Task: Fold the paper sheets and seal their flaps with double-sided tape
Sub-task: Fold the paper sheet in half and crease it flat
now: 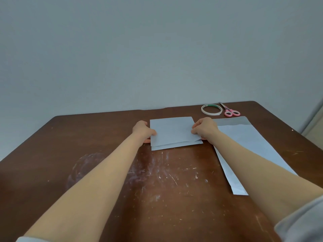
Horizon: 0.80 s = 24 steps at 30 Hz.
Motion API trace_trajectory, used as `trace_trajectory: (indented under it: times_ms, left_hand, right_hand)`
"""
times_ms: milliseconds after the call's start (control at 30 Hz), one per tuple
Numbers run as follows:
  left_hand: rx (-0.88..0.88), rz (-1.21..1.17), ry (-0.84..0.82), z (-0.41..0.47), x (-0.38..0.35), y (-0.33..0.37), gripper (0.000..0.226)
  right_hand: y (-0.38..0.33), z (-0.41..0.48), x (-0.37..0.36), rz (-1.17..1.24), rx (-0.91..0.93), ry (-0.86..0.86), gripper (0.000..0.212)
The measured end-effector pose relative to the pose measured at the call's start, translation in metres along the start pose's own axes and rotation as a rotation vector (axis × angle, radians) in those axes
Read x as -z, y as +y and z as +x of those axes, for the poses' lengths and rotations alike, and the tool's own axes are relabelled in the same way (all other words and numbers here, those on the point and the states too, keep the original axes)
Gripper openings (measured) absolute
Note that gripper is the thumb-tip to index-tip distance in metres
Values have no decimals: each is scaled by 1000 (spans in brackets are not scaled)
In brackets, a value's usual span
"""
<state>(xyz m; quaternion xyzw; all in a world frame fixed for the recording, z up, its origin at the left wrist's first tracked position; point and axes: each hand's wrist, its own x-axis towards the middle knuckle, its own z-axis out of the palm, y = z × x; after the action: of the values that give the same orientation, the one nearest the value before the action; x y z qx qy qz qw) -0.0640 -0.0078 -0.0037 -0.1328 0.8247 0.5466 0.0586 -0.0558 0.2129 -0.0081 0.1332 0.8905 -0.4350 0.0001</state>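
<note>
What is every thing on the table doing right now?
Folded sheet: folded over, edges uneven, held at both sides.
Left hand: grips its left edge.
Right hand: pinches its right edge.
Spare sheets: unfolded, lying flat.
Tape roll: lying flat, untouched.
Scissors: closed, untouched.

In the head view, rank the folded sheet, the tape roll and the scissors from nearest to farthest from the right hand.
1. folded sheet: pinched at its right edge by the right hand.
2. tape roll: just beyond the hand, on the far side.
3. scissors: to the right of the roll, farther off.
</note>
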Motion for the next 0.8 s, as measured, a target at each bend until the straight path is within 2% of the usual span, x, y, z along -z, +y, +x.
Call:
trace_trajectory:
  times_ms: [200,367,567,633,667,733,800]
  left_hand:
    - [-28,139,76,1,-3,-2,64]
    - [-75,251,56,4,-4,1,40]
    - [-123,390,15,1,-5,5,42]
    - [-132,499,42,-2,-6,3,56]
    - [-163,597,84,-4,-7,3,62]
    - [-312,784,199,-9,-12,4,60]
    - [-533,840,190,-14,-21,7,52]
  right_hand:
    - [3,0,-2,-7,7,-21,9]
    - [5,3,-2,-39,-10,-20,16]
    - [6,3,0,-86,24,25,22]
    - [6,2,0,-96,36,23,17]
    - [6,3,0,-99,44,22,15]
    - [7,1,0,-106,53,18,14]
    - [8,1,-1,-108,51,15,16]
